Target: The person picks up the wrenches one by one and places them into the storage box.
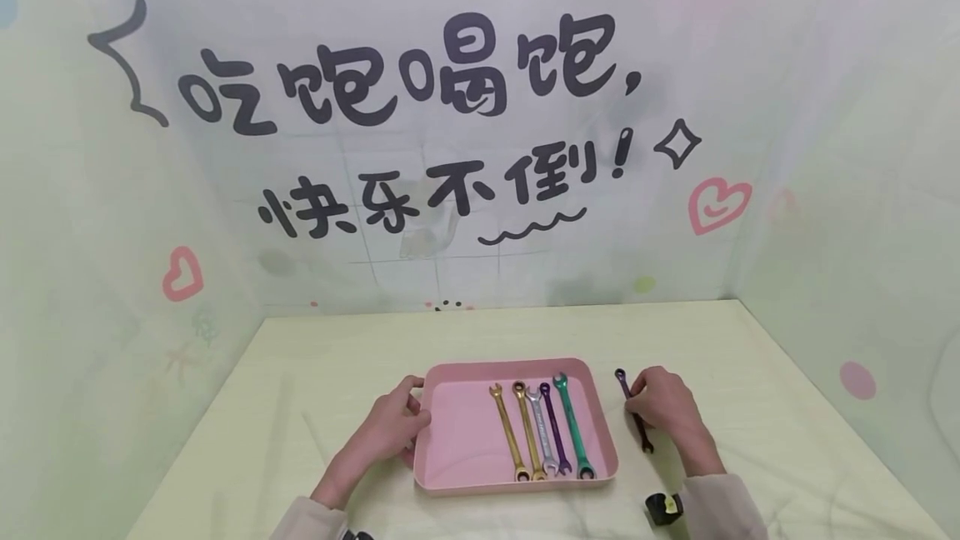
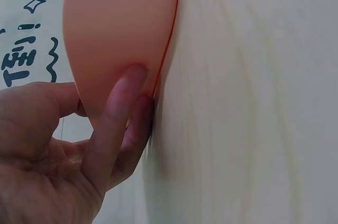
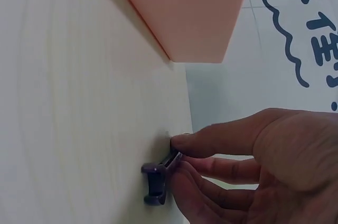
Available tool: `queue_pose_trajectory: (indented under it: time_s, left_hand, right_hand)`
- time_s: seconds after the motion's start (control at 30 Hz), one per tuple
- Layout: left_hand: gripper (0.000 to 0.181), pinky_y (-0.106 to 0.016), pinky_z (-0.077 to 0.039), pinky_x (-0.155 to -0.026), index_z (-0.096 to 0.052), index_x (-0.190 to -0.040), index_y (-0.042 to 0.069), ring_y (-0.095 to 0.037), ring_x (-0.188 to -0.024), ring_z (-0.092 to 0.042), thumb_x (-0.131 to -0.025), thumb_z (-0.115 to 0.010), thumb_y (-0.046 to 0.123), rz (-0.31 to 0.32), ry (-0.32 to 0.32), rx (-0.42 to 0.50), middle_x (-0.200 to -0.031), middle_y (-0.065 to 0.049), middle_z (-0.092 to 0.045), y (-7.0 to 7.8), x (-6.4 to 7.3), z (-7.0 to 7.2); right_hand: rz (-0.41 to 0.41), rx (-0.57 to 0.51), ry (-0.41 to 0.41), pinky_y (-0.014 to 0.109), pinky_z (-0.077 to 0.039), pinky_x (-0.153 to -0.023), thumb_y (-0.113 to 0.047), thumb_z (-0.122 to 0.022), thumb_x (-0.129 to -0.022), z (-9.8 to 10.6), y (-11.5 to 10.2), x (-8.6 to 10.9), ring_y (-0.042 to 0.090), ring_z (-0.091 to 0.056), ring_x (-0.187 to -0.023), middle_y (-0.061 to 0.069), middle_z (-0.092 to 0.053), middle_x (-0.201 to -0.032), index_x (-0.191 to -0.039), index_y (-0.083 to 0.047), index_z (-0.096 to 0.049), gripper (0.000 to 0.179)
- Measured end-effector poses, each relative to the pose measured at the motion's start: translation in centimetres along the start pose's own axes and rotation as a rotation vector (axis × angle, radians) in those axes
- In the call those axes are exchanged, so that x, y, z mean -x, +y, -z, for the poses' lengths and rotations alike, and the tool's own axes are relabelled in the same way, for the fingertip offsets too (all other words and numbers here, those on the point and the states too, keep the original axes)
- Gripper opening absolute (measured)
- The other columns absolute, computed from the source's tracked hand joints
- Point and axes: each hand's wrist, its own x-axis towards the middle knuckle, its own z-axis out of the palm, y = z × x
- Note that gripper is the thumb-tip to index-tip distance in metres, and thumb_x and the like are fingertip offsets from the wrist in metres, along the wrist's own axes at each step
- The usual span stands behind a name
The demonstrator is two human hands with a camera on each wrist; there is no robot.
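My left hand (image 1: 386, 425) grips the left wall of a pink tray (image 1: 453, 440); the left wrist view shows fingertips against the outer face of the tray wall (image 2: 121, 18). Inside the tray's right half lie two gold wrenches (image 1: 508, 432), a silver wrench (image 1: 542, 432), a purple wrench (image 1: 554, 427) and a green wrench (image 1: 573, 423), roughly side by side. To the right of the tray, my right hand (image 1: 666, 407) pinches a dark purple wrench (image 1: 641, 430) by its middle, at the table surface. Its open-ended jaw (image 3: 154, 184) faces the right wrist camera.
The pale wooden table (image 1: 337, 357) ends at a back wall (image 1: 375, 273) with black lettering, and side walls close it in on both sides. A black device (image 1: 663, 508) sits by the right sleeve (image 1: 720, 507).
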Motion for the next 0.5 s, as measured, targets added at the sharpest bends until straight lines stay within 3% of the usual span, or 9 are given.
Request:
queue_pose_trajectory:
  time_s: [0.17,0.5]
  left_hand:
    - [0.059,-0.036,-0.062,-0.046,-0.039,-0.145,0.002,-0.019,-0.063,-0.065,-0.090,-0.057,0.009,0.000,0.000,0.005,-0.102,-0.016,-0.057,-0.12,0.06,0.02]
    - [0.058,-0.037,-0.062,-0.046,-0.039,-0.145,0.002,-0.019,-0.063,-0.066,-0.090,-0.056,0.009,-0.007,-0.007,0.009,-0.102,-0.016,-0.056,-0.19,-0.02,0.04]
  right_hand:
    - [-0.011,0.010,0.001,0.025,-0.041,-0.044,-0.008,-0.069,-0.075,-0.09,-0.27,0.17,0.015,-0.053,-0.052,0.004,-0.061,-0.067,-0.075,-0.005,-0.067,0.004]
    - [-0.082,0.046,0.027,0.022,-0.032,-0.041,-0.007,-0.066,-0.072,-0.10,-0.62,0.46,0.014,-0.046,-0.049,-0.001,-0.046,-0.053,-0.057,-0.011,-0.056,0.019]
